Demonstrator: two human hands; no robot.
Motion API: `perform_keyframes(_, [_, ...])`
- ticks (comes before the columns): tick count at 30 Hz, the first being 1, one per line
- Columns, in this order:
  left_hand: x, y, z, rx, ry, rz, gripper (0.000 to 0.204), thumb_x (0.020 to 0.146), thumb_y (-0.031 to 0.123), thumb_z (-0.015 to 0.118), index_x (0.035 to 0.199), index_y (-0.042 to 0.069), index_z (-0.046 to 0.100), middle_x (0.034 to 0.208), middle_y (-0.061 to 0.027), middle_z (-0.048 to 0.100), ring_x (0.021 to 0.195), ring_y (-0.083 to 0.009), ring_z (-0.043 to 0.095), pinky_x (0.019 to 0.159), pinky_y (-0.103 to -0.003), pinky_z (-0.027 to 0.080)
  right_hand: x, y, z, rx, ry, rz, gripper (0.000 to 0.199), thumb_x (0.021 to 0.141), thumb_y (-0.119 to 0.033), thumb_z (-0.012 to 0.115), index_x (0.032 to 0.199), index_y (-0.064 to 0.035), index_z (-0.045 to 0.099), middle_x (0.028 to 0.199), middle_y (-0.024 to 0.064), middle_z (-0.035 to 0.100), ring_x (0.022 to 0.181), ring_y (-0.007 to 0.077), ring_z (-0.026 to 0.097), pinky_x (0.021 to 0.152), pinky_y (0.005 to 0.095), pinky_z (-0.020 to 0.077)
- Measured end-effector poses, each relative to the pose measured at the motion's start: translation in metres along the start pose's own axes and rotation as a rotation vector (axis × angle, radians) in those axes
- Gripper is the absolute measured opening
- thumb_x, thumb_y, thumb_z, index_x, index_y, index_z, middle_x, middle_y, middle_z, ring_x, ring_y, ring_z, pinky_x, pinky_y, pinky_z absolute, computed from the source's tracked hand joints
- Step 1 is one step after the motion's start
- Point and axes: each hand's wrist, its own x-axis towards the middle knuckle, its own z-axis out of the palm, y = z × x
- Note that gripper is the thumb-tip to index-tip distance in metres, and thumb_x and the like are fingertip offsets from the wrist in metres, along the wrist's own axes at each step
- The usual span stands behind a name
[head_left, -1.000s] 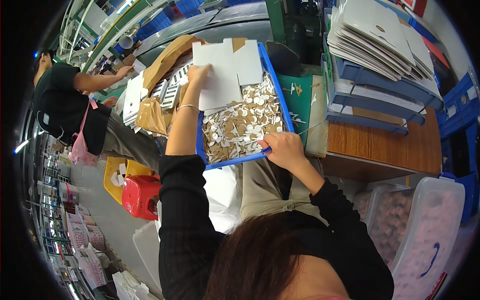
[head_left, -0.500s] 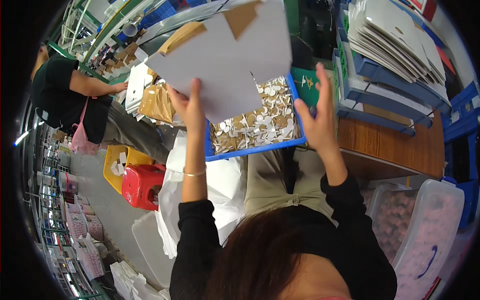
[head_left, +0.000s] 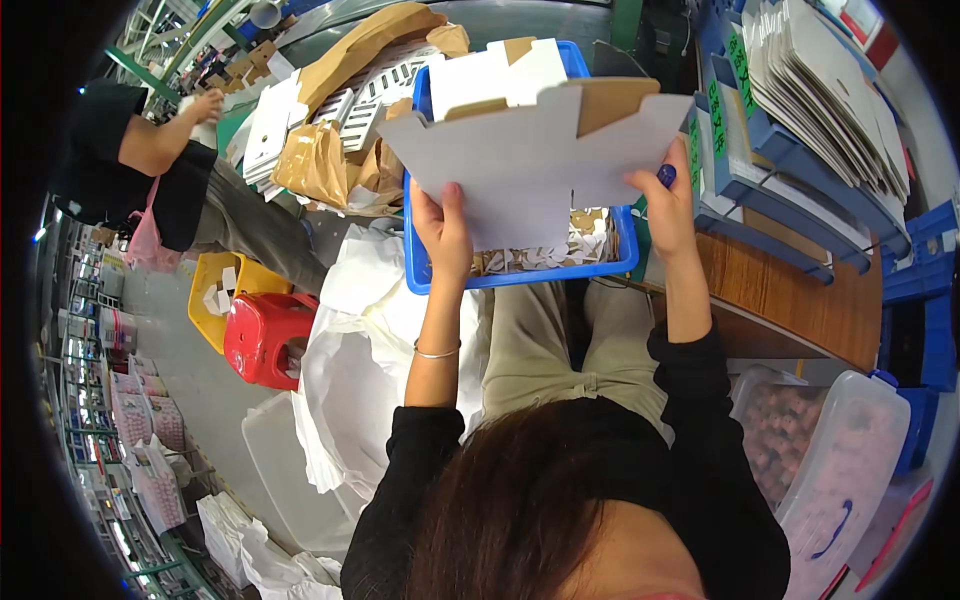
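A white-faced cardboard sheet [head_left: 510, 175] with notched edges and brown underside is held up in front of me. My left hand [head_left: 440, 230] grips its lower left part, thumb on the white face. At the right side, my right hand [head_left: 662, 205] pinches the sheet's edge. A small dark-blue rounded object [head_left: 667, 176] shows at that hand's fingers; its kind I cannot make out. Beneath the sheet stands a blue plastic bin [head_left: 520, 279], holding small white and brown cardboard scraps [head_left: 592, 236]. Another white cardboard piece [head_left: 490, 80] lies over the bin's far part.
Blue file trays [head_left: 770, 190] with stacked white sheets stand on a wooden cabinet [head_left: 800, 285] at right. Crumpled brown paper [head_left: 315, 165] lies at far left. A red stool [head_left: 262, 340], a yellow bin [head_left: 208, 300] and white sacking [head_left: 350, 390] are left. Another person [head_left: 130, 160] stands beyond.
The sheet has come down and levelled, and my right hand, open beside it before, now grips its right edge. The view has shifted, showing more of the bin's far end.
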Motion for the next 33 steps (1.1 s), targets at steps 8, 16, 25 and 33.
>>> perform_keyframes(8, [0.001, -0.008, 0.022, -0.009, 0.175, -0.3, 0.023, 0.094, 0.02, 0.045, 0.104, 0.0, 0.047, 0.09, -0.0103, 0.055, 0.079, -0.0159, 0.05, 0.075, -0.029, 0.041, -0.028, -0.051, -0.045, -0.325, 0.173, -0.14, 0.02, 0.086, -0.014, 0.048, 0.074, -0.0002, 0.057, 0.068, 0.0074, 0.057, 0.054, 0.0152, 0.046, 0.055, 0.025, 0.0393])
perform_keyframes(16, [0.0, -0.021, 0.028, 0.264, 0.112, -0.284, 0.028, 0.093, 0.027, 0.045, 0.097, -0.001, 0.046, 0.084, -0.0138, 0.054, 0.074, -0.0219, 0.051, 0.073, -0.034, 0.042, -0.068, -0.017, -0.001, -0.152, 0.107, -0.273, 0.027, 0.075, 0.009, 0.059, 0.057, -0.0044, 0.044, 0.06, 0.0033, 0.058, 0.047, 0.011, 0.048, 0.046, 0.0214, 0.037])
perform_keyframes(25, [-0.002, -0.02, 0.028, 0.322, 0.148, -0.237, 0.028, 0.093, 0.027, 0.045, 0.094, -0.001, 0.046, 0.081, -0.0136, 0.052, 0.071, -0.0223, 0.05, 0.069, -0.035, 0.042, -0.076, 0.007, 0.034, -0.225, -0.002, -0.382, 0.028, 0.071, 0.012, 0.059, 0.058, -0.0059, 0.041, 0.056, 0.0031, 0.051, 0.043, 0.0133, 0.041, 0.043, 0.0233, 0.036])
perform_keyframes(33, [-0.003, -0.022, 0.023, 0.317, 0.251, -0.197, 0.029, 0.093, 0.027, 0.046, 0.092, -0.002, 0.046, 0.078, -0.0129, 0.052, 0.066, -0.0218, 0.049, 0.066, -0.035, 0.041, -0.073, -0.002, 0.036, -0.375, -0.079, -0.526, 0.02, 0.068, 0.009, 0.058, 0.06, -0.0053, 0.046, 0.057, 0.0032, 0.047, 0.042, 0.0166, 0.034, 0.041, 0.0258, 0.0319])
